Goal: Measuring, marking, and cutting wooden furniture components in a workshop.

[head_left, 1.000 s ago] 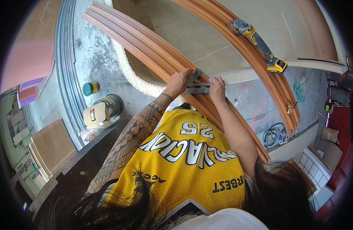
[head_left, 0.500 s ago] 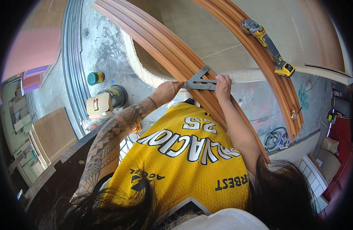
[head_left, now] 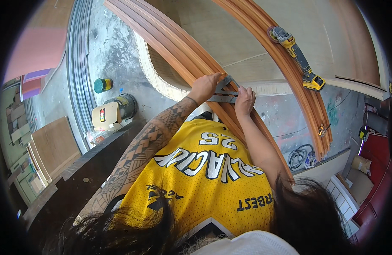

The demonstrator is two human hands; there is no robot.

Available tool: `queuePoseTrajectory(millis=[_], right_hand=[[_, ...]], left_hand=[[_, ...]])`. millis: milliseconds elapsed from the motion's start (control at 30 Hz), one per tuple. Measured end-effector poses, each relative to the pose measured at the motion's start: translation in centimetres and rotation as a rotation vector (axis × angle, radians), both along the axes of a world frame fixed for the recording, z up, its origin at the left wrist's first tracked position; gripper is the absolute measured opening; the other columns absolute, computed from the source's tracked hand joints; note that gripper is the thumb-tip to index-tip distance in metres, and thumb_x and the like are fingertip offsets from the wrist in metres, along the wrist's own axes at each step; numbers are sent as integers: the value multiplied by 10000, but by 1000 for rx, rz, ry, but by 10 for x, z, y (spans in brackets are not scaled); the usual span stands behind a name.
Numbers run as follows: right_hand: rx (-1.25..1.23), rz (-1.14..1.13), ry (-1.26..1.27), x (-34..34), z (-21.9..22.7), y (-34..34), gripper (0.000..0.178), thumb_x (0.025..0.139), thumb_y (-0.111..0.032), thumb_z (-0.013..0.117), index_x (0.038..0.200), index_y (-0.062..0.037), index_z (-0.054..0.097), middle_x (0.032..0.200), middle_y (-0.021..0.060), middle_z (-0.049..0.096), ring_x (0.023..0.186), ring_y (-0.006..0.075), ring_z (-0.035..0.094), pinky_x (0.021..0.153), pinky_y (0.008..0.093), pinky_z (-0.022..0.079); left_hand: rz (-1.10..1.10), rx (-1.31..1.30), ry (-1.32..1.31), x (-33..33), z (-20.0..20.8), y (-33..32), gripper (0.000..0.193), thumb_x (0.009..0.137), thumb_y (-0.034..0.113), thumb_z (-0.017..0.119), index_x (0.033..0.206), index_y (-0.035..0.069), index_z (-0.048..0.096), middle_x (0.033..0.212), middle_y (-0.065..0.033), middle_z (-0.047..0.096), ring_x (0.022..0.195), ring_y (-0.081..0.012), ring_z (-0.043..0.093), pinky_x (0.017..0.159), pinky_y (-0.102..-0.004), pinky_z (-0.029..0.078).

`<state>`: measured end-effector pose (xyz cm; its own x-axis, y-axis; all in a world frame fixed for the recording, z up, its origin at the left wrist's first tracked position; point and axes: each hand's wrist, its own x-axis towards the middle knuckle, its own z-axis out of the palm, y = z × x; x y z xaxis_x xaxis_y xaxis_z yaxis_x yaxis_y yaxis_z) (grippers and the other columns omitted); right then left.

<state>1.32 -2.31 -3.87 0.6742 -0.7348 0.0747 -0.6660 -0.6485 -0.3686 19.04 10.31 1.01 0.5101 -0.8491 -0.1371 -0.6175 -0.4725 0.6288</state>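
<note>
A grey metal speed square (head_left: 221, 99) lies across a long reddish-brown wood moulding (head_left: 179, 53) that runs diagonally ahead of me. My right hand (head_left: 245, 101) grips the square at its right edge, fingers bent over it. Over the square's upper part is my left hand (head_left: 206, 86). Its fingers are pinched together near the slanted edge. Anything small between those fingertips is hidden, and the hand covers part of the square.
A yellow and black angle grinder (head_left: 296, 55) rests on another moulding (head_left: 264, 27) to the right. Grey metal lengths (head_left: 79, 59), a green can (head_left: 103, 85) and a dark bucket (head_left: 127, 106) stand left. A coiled cable (head_left: 299, 157) lies right on the stained floor (head_left: 115, 46).
My left hand has moved right and up, from the square's left corner to its slanted upper edge. My right hand stays on the square, shifted slightly lower.
</note>
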Motion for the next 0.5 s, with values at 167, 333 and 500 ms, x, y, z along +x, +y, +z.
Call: queuePoseTrajectory(millis=[167,333,500], right_hand=[[-14,-5,-5,2,3,1,162,957,-122,693,1100,-114,771,1011,127,630,989,372,620,882,496,516],[-8,-17,4,-3,-1,-1,142,962,-124,695,1080,-111,771,1012,120,630,987,367,619,882,496,516],[26,17,-9,-3,-6,-4,157,973,-134,692,1106,-109,772,1013,125,629,985,367,619,882,492,517]], left_hand=[[-105,-47,-48,-1,-13,-4,370,955,86,601,1319,46,651,953,-219,758,886,-389,755,766,-465,620],[-311,121,-89,5,17,53,322,963,94,589,1267,43,680,894,-208,749,817,-377,749,736,-463,618],[-335,292,-51,16,7,148,262,998,108,575,1192,79,748,873,-218,742,801,-394,743,738,-478,611]])
